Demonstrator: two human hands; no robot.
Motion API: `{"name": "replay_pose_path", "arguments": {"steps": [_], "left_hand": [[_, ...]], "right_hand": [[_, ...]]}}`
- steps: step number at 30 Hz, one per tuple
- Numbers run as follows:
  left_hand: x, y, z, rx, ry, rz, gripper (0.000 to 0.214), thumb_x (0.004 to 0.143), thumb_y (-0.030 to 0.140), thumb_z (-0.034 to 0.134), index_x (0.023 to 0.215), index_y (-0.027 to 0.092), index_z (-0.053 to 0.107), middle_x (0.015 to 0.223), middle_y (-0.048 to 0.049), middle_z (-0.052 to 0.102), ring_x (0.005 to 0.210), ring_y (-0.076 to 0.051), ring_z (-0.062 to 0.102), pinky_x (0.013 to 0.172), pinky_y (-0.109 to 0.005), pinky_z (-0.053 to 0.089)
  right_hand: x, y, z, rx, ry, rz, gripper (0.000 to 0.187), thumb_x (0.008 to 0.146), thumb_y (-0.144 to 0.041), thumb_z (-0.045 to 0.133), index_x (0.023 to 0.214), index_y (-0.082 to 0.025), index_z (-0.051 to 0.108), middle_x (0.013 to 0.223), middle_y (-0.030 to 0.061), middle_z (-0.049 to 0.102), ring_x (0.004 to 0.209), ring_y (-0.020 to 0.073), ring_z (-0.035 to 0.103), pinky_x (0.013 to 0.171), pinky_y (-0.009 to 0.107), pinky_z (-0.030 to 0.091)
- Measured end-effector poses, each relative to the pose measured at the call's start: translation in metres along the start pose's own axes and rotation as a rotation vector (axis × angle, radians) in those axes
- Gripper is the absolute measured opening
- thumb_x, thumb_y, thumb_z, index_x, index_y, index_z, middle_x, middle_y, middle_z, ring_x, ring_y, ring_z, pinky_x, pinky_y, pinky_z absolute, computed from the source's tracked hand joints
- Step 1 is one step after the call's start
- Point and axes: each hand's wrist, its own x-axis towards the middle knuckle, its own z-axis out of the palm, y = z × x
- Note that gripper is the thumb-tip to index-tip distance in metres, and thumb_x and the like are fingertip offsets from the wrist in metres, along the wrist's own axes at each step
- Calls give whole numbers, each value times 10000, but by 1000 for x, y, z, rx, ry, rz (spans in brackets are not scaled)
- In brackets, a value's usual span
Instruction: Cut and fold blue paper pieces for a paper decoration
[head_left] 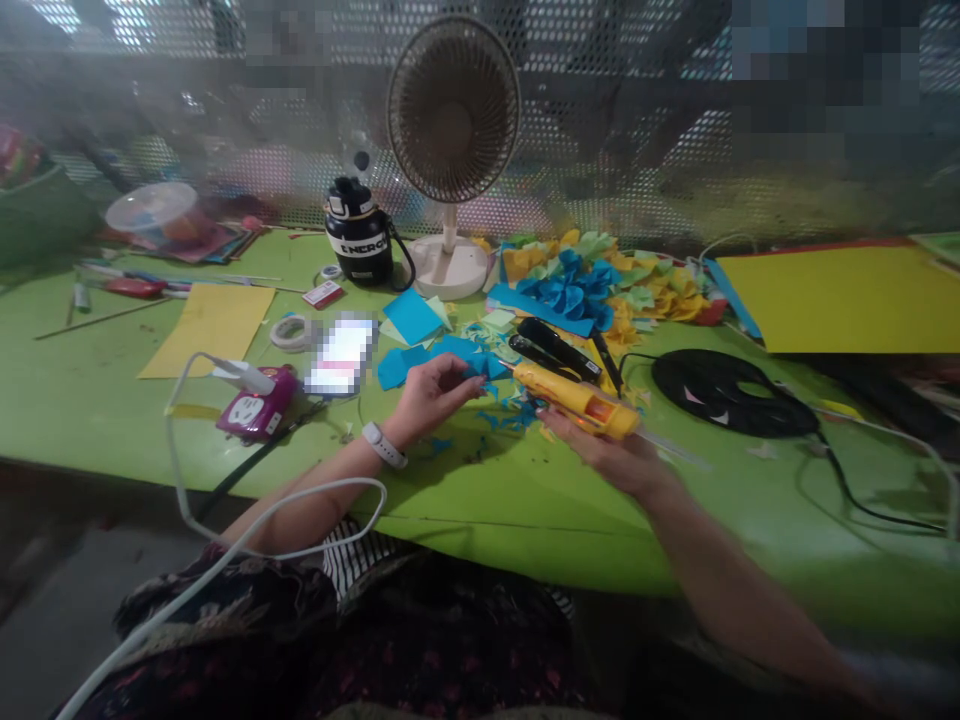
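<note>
Meanwhile, a left hand (431,398) brought its fingertips together at torn blue paper (442,358) on a green table (97,380), though any grip could not be made out, while the right hand (607,462) closed around a yellow hot glue gun (577,400) just above the tabletop. Paper flowers (570,285) in blue and yellow lay heaped behind, near a yellow card sheet (840,298). A desk fan (454,110) and black insulated flask (358,235) stood by a perforated metal screen (637,130). A white cable (178,470) looped across the near edge.
</note>
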Motion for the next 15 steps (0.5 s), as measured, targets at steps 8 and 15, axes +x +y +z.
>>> {"name": "replay_pose_path", "arguments": {"steps": [8,15], "left_hand": [[6,1,-3,-55,66,-46,408,692,457,817,772,165,545,663,-3,690,670,-174,736,642,-266,601],[6,0,-3,-72,68,-58,375,693,424,813,785,153,571,673,-14,706,666,-165,736,643,-244,602]], "right_hand": [[-16,2,-43,49,234,85,342,787,-529,676,984,-252,638,968,70,729,882,274,709,844,474,590],[-21,72,-95,-530,504,222,400,761,-494,654,1019,-195,589,1057,157,674,988,331,640,900,516,497]]}}
